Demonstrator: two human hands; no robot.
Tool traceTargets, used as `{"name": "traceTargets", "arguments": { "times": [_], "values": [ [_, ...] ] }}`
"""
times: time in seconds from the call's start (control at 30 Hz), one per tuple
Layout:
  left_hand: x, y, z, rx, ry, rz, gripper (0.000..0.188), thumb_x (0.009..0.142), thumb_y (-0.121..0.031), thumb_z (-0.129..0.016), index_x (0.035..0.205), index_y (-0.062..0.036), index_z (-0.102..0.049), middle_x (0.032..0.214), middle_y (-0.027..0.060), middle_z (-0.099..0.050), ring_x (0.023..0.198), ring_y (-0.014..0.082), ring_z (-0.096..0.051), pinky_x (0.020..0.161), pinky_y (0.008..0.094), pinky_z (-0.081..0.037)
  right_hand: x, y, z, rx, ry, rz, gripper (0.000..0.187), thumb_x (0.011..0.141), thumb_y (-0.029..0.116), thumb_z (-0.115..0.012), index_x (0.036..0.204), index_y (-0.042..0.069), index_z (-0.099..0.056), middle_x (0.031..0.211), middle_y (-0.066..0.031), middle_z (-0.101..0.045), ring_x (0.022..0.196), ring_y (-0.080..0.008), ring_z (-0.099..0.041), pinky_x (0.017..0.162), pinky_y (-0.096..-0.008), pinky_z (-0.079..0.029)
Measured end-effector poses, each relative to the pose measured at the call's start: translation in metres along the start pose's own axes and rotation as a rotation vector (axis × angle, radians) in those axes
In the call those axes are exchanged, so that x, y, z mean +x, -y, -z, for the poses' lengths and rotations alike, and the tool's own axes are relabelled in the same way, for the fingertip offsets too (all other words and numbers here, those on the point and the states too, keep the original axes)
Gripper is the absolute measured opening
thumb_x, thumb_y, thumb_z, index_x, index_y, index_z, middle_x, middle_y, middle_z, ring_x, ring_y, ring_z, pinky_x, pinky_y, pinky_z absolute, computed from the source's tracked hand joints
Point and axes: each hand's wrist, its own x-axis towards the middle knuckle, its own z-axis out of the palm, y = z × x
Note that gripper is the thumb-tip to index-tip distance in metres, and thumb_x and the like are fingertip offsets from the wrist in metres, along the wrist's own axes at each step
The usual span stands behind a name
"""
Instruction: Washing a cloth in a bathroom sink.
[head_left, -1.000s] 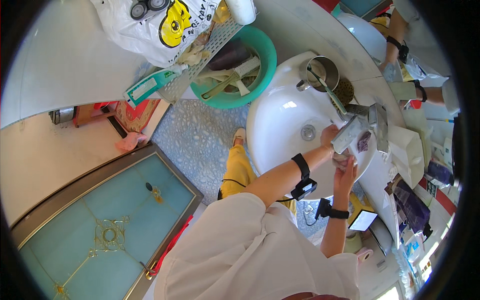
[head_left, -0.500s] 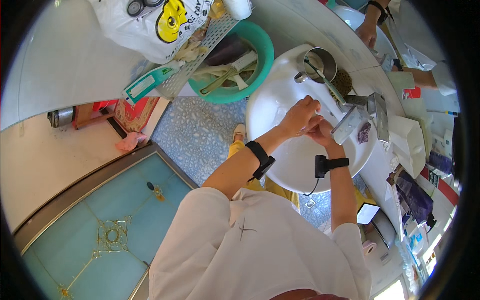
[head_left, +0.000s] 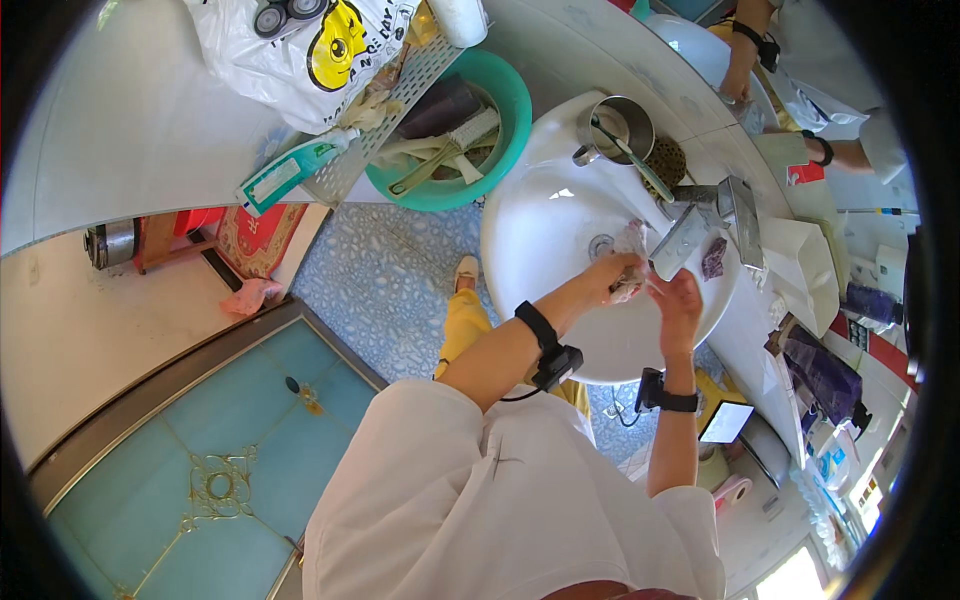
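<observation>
Over the white washbasin (head_left: 545,220), my left hand (head_left: 605,278) is closed around a small, wet-looking whitish and pinkish thing (head_left: 625,289) whose kind I cannot make out. Just beside it, my right hand (head_left: 680,305) is raised below the metal faucet (head_left: 685,240), fingers extended and apart. A clear, glistening streak (head_left: 636,237), perhaps water, shows between the left hand and the faucet. A purple patterned sachet-like piece (head_left: 714,258) lies on the basin rim near the faucet. Black bands with small boxes are strapped on both wrists.
A metal mug (head_left: 617,125) with a green toothbrush (head_left: 635,160) across it stands on the far rim. Left of the basin is a green tub (head_left: 515,150) holding a brush (head_left: 445,160). A toothpaste tube (head_left: 290,175) lies on the shelf. A white container (head_left: 805,275) stands at right.
My hands, earlier close together over the basin, have come nearer to me and parted slightly. The whitish thing and the glistening streak now show. The view has shifted a little.
</observation>
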Motion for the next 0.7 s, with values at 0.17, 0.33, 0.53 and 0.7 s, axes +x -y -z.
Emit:
{"name": "traceTargets", "arguments": {
  "times": [0.17,0.33,0.53,0.7],
  "values": [
    [-0.045,-0.008,-0.022,-0.136,0.130,0.162,0.026,0.075,-0.020,-0.058,0.090,-0.0003,-0.051,0.073,0.0153,-0.056,0.051,0.0164,-0.055,0.044,0.0241,-0.048,0.020,-0.021,0.027,0.168,0.009,-0.081,0.037,0.078,0.021,-0.056,0.110,0.007,-0.043,0.106,-0.0072,-0.050,0.095,-0.0165,-0.050,0.080,-0.0320,-0.042],
    [-0.055,-0.023,-0.002,-0.192,0.323,0.240,0.033,0.075,-0.024,-0.058,0.097,-0.0006,-0.050,0.074,0.0151,-0.056,0.051,0.0151,-0.055,0.043,0.0220,-0.048,0.053,-0.018,-0.024,0.763,0.332,-0.225,0.042,0.079,0.023,-0.056,0.115,0.005,-0.041,0.109,-0.0120,-0.049,0.110,-0.0279,-0.042,0.091,-0.0402,-0.035],
    [-0.045,-0.032,0.017,0.193,0.142,0.198,0.034,0.073,-0.023,-0.061,0.097,-0.0018,-0.050,0.077,0.0136,-0.058,0.050,0.0152,-0.053,0.045,0.0224,-0.048,0.077,-0.020,-0.034,0.328,0.255,-0.202,0.029,0.074,0.013,-0.062,0.098,0.006,-0.047,0.086,-0.0072,-0.053,0.084,-0.0198,-0.052,0.077,-0.0327,-0.043],
    [-0.020,-0.019,0.019,1.407,-0.133,-0.155,0.050,0.060,-0.028,-0.069,0.095,0.0010,-0.050,0.079,0.0130,-0.059,0.063,0.0283,-0.058,0.059,0.0352,-0.049,0.073,-0.018,-0.045,-0.362,0.168,-0.123,0.022,0.071,0.006,-0.063,0.087,0.007,-0.048,0.080,-0.0026,-0.051,0.074,-0.0122,-0.050,0.065,-0.0252,-0.042]
  ]
}}
